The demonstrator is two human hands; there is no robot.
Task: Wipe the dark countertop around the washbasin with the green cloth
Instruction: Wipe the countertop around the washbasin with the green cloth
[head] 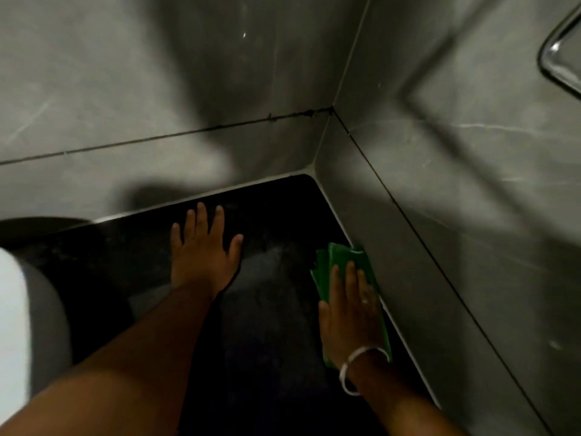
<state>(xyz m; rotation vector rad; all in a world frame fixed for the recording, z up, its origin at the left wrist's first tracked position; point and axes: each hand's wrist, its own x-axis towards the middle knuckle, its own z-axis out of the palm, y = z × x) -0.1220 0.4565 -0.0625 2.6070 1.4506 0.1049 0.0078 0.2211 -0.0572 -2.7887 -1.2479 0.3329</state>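
Note:
The dark countertop (276,215) fills the corner between two grey tiled walls. A folded green cloth (341,259) lies on it along the right wall. My right hand (350,313) presses flat on the cloth with fingers extended, a ring on one finger and a white band at the wrist. My left hand (202,250) rests flat on the bare counter with fingers spread, nearer the back wall. The white washbasin (34,306) shows partly at the left edge.
Grey tiled walls (456,184) close the counter at the back and right, meeting at a corner. A chrome rail (553,58) hangs on the right wall at the top right. Shadows fall across the back wall.

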